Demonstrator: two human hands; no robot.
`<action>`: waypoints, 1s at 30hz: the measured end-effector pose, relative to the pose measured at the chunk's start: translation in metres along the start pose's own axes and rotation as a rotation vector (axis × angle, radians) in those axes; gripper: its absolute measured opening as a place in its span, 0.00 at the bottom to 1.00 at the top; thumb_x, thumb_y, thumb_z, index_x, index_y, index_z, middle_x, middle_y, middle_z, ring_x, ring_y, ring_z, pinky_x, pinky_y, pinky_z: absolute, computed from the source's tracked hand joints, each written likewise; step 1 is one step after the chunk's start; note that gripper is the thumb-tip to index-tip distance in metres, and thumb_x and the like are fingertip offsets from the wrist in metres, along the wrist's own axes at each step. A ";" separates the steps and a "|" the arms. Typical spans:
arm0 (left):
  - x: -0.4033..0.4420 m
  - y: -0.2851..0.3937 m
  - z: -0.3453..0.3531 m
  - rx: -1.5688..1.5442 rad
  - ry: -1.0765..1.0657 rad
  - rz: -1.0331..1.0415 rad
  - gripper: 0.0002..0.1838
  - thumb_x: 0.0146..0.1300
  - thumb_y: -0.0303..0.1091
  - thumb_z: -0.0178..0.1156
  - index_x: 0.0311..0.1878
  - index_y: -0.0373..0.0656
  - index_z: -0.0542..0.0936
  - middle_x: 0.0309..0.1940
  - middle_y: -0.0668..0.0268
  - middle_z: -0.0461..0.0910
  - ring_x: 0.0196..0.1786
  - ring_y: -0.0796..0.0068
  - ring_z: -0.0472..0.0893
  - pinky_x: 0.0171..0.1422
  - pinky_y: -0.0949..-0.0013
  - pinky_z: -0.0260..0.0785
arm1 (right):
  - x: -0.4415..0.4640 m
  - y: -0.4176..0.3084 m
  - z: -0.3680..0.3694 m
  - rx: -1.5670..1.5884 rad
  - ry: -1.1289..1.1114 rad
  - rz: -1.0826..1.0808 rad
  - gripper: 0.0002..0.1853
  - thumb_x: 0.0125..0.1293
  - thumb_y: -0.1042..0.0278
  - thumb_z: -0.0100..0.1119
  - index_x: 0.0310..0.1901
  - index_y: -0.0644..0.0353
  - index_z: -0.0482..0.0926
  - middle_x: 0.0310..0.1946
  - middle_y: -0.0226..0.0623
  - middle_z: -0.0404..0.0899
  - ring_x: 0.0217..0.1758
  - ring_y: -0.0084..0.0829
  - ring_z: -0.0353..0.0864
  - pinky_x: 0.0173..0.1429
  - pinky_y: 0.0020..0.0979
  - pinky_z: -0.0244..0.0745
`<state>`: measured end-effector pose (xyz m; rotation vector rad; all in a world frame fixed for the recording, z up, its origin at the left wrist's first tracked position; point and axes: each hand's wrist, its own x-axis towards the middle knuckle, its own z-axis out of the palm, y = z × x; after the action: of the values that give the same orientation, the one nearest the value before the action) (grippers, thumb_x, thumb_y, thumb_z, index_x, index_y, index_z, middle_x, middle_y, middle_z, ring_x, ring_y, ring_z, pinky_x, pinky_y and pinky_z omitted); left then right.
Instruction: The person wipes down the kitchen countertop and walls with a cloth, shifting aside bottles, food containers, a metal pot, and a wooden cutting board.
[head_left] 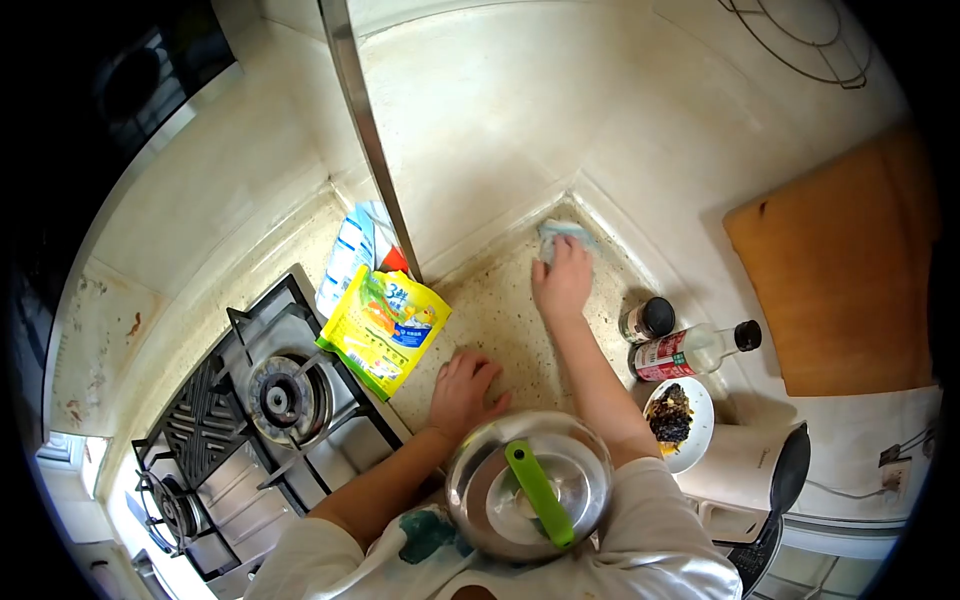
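My right hand (563, 282) reaches into the back corner of the speckled countertop (500, 300), its fingers pressed on a pale blue cloth (551, 232). Flat on the counter near its front lies my left hand (463, 392), fingers apart and holding nothing. Just in front of my body is a shiny metal pot lid (480, 500) with a green handle (540, 495); what is beneath it is hidden. Left of my hands, a yellow seasoning packet (385, 332) rests at the stove's edge, with a blue and white packet (347, 255) behind it.
A gas stove (325, 440) takes up the left side. On the right stand a black-capped jar (635, 323), a glass bottle (680, 352), a white bowl (697, 440) of dark food and a beige kettle (735, 460). A wooden board (840, 275) leans against the wall.
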<state>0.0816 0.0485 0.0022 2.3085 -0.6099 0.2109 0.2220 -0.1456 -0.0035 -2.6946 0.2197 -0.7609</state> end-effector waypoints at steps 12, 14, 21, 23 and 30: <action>-0.003 -0.007 0.002 -0.008 -0.008 0.014 0.23 0.43 0.39 0.71 0.44 0.45 0.79 0.43 0.59 0.71 0.50 0.55 0.72 0.54 0.56 0.66 | 0.013 0.030 0.000 -0.051 -0.184 0.036 0.25 0.63 0.63 0.56 0.60 0.64 0.67 0.61 0.42 0.71 0.64 0.43 0.67 0.63 0.44 0.65; -0.004 -0.007 0.003 -0.040 -0.014 0.002 0.23 0.43 0.40 0.71 0.44 0.45 0.79 0.43 0.59 0.71 0.50 0.55 0.72 0.55 0.55 0.65 | -0.008 0.029 -0.002 -0.065 -0.091 0.093 0.26 0.64 0.65 0.56 0.61 0.65 0.66 0.62 0.45 0.69 0.64 0.45 0.66 0.63 0.45 0.64; -0.001 -0.004 0.002 -0.025 0.012 0.009 0.22 0.43 0.40 0.71 0.43 0.45 0.79 0.42 0.60 0.71 0.49 0.56 0.72 0.53 0.55 0.66 | -0.032 0.026 -0.028 -0.138 -0.050 0.235 0.28 0.61 0.66 0.58 0.62 0.68 0.65 0.60 0.54 0.69 0.62 0.52 0.66 0.64 0.47 0.63; 0.000 -0.002 0.000 -0.020 -0.003 0.006 0.21 0.43 0.40 0.71 0.42 0.45 0.79 0.43 0.60 0.71 0.49 0.56 0.72 0.53 0.55 0.66 | -0.017 0.033 -0.040 -0.114 -0.146 0.249 0.27 0.60 0.65 0.59 0.59 0.69 0.68 0.56 0.54 0.72 0.60 0.52 0.68 0.63 0.46 0.64; -0.001 -0.003 -0.002 -0.024 -0.014 -0.004 0.20 0.45 0.39 0.70 0.42 0.46 0.78 0.42 0.62 0.72 0.52 0.61 0.72 0.54 0.56 0.65 | 0.025 0.016 -0.013 -0.017 -0.142 0.057 0.24 0.60 0.59 0.59 0.54 0.66 0.74 0.45 0.53 0.79 0.53 0.51 0.73 0.58 0.45 0.67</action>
<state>0.0825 0.0516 0.0014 2.2897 -0.6117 0.1855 0.2354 -0.1698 0.0128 -2.7316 0.2689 -0.5509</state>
